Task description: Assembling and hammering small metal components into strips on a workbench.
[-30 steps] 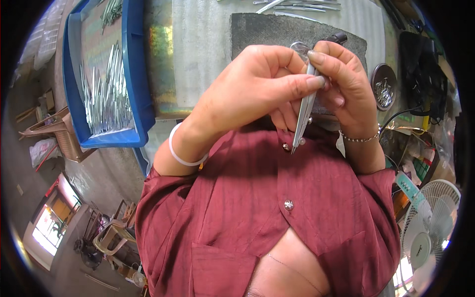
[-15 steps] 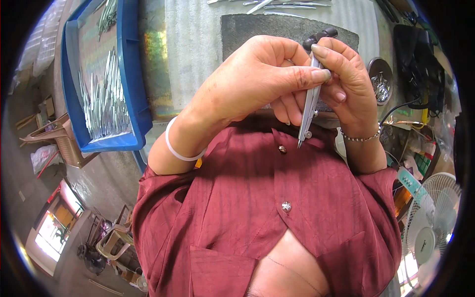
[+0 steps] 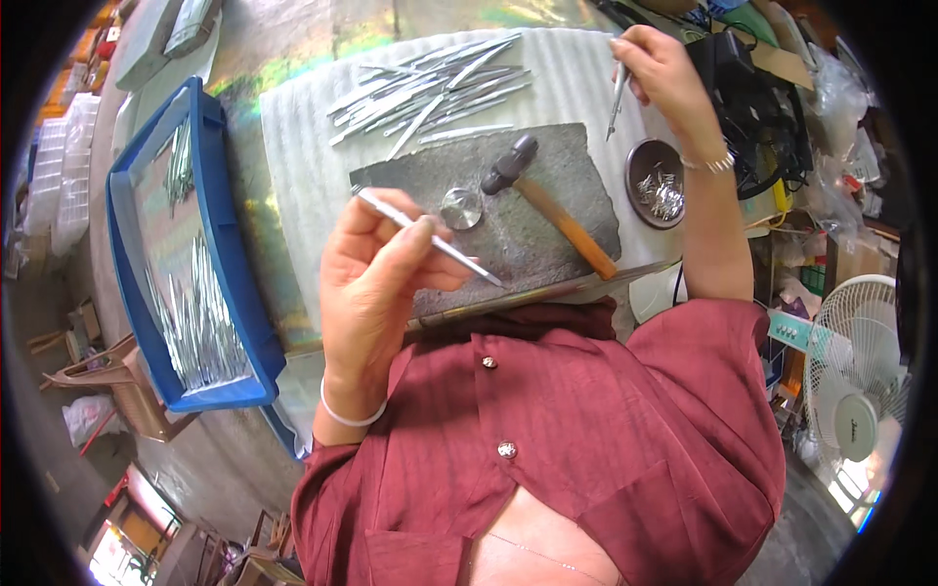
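My left hand (image 3: pixel 366 278) pinches a slim silver metal strip (image 3: pixel 454 256) between thumb and fingers, tilted over the near left part of a dark flat slab (image 3: pixel 576 161). Farther off at the right, my right hand (image 3: pixel 674 83) is closed on another thin silver piece (image 3: pixel 617 103), which points down above the white foam sheet; its details are too small to tell. A hammer (image 3: pixel 567 225) with a black head and wooden handle lies on the slab. Beside its head rests a round shiny metal disc (image 3: pixel 461 208). A dark bowl (image 3: pixel 640 207) of small metal pins stands below my right hand.
Several silver strips lie piled (image 3: pixel 430 98) on the foam sheet (image 3: pixel 293 186) beyond the slab. At the left, a blue tray (image 3: pixel 227 264) holds many more strips. A white fan (image 3: pixel 855 361) stands at the right, below a black bag-like object (image 3: pixel 747 107).
My hands have come apart. The right has moved up and right with a silver piece; the left has moved left and down with a strip. The hammer, disc and strip pile now show fully.
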### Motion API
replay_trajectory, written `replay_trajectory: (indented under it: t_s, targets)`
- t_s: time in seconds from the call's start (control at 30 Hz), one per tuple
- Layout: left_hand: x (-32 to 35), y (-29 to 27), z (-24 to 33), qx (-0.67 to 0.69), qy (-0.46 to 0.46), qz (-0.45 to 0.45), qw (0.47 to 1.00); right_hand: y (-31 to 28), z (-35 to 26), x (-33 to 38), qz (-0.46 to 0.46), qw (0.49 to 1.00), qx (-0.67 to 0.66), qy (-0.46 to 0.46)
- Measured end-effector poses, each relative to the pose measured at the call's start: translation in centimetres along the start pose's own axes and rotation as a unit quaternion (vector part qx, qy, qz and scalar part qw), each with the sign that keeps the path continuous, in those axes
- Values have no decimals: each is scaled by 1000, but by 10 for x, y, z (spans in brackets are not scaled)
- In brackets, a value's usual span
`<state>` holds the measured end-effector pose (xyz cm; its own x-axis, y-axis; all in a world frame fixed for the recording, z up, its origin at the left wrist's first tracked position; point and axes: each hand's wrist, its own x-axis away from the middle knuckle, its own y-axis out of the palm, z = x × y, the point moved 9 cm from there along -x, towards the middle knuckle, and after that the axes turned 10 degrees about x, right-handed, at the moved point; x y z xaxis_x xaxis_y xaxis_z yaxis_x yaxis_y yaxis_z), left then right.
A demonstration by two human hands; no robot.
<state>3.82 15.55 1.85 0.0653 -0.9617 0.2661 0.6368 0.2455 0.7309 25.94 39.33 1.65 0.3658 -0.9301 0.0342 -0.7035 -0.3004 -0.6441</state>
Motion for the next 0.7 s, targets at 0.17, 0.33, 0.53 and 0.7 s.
replay_trajectory:
  t_s: [0.17,0.33,0.53,0.7]
  targets:
    - [4,-9,-2,164,33,13,986,16,37,-33,33,957,280,-62]
    - [6,-17,-23,296,-19,9,955,61,-83,74,-122,984,-26,-124]
    - [10,-15,-48,289,-85,-8,954,122,-116,141,-243,881,-402,-62]
    - [33,-11,-47,59,-139,-64,986,139,-111,154,-249,860,-446,-1]
